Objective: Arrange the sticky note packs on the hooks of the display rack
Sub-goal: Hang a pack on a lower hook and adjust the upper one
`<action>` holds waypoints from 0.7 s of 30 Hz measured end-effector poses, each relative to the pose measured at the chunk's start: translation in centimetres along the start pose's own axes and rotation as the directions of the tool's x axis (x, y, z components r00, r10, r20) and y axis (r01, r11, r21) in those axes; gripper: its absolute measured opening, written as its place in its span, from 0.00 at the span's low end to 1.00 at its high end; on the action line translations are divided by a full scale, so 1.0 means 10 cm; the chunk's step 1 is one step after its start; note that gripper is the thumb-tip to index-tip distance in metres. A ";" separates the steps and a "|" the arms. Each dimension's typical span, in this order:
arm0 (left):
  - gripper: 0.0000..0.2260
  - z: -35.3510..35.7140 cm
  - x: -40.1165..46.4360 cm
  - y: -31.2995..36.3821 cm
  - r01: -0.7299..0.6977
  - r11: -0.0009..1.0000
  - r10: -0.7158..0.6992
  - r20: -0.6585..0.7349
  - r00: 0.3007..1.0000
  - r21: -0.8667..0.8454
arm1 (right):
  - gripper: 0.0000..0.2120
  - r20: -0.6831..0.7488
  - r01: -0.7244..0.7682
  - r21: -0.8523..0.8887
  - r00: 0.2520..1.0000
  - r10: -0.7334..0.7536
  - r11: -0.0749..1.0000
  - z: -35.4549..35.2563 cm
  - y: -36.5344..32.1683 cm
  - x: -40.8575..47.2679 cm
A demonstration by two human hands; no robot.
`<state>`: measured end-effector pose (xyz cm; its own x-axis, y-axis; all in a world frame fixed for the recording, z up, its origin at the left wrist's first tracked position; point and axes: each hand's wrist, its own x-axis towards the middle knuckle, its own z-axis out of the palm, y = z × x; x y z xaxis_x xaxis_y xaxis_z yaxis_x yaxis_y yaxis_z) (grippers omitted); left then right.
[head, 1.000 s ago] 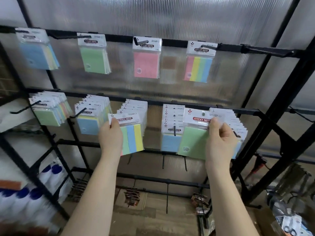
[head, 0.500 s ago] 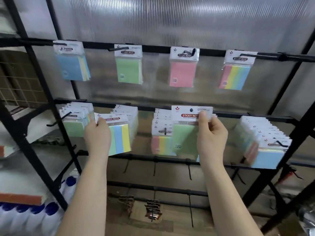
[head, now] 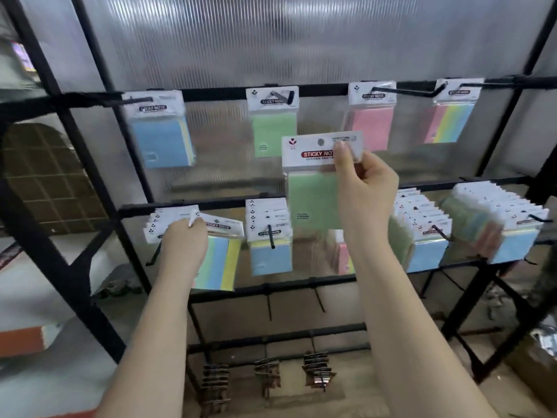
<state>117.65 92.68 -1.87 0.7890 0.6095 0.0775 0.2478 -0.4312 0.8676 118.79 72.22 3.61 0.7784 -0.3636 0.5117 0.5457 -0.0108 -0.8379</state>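
Green paper shows through the clear wrapper of the pack (head: 313,188) nearest to me, which the person's right hand (head: 366,188) holds up by its white header card, thumb and fingers (head: 342,152) pinching the card's right end. Half a second ago that pack hung level with the middle rail; now it is lifted clear and sits between the two rails, in front of the single green pack (head: 272,122) on the top row. My guess is it is headed for that upper hook (head: 283,96), since the colours match, though its punched hole is not yet on any hook.

Lower and to the left, the left hand (head: 184,239) grips a striped pack (head: 218,254) of green, blue and yellow by its header, fingers curled round the card. It stays down beside the leftmost bundle (head: 164,223) on the middle rail, apart from any hook as far as I can tell.

Behind the hands, the display rack (head: 99,95) carries its stock on two rails. The top rail's hooks hold one pack each: blue (head: 161,131), green, pink (head: 372,116) and rainbow stripes (head: 452,113). The middle rail's hooks are crowded with thick bundles, mostly blue-fronted. Further down, a lower rail carries small dark clips (head: 316,369), too blurred to name surely.
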 end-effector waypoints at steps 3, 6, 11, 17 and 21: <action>0.15 -0.04 0.05 -0.03 -0.044 0.999 0.045 0.031 0.999 -0.014 | 0.22 0.003 -0.002 0.015 1.000 0.002 1.000 0.19 -0.09 0.05; 0.14 -0.06 0.08 -0.05 -0.064 0.998 0.066 0.073 0.995 -0.022 | 0.22 0.027 0.011 0.030 1.000 -0.012 0.999 0.31 -0.16 0.11; 0.15 -0.05 0.13 -0.05 -0.070 0.997 0.072 0.061 0.996 -0.042 | 0.20 0.034 0.034 0.063 0.999 -0.036 0.997 0.41 -0.24 0.25; 0.13 -0.01 0.15 -0.01 -0.084 0.994 0.087 0.031 0.996 -0.067 | 0.24 0.013 0.041 0.084 0.999 -0.043 0.996 0.46 -0.32 0.31; 0.13 0.00 0.18 -0.03 -0.093 0.991 0.094 0.007 0.996 -0.093 | 0.26 0.030 0.056 0.121 0.998 -0.060 0.991 0.47 -0.34 0.31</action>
<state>118.99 93.87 -2.00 0.8128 0.5614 0.1554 0.1197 -0.4220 0.8987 120.78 75.46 8.95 0.7535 -0.3339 0.5663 0.6216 0.0815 -0.7791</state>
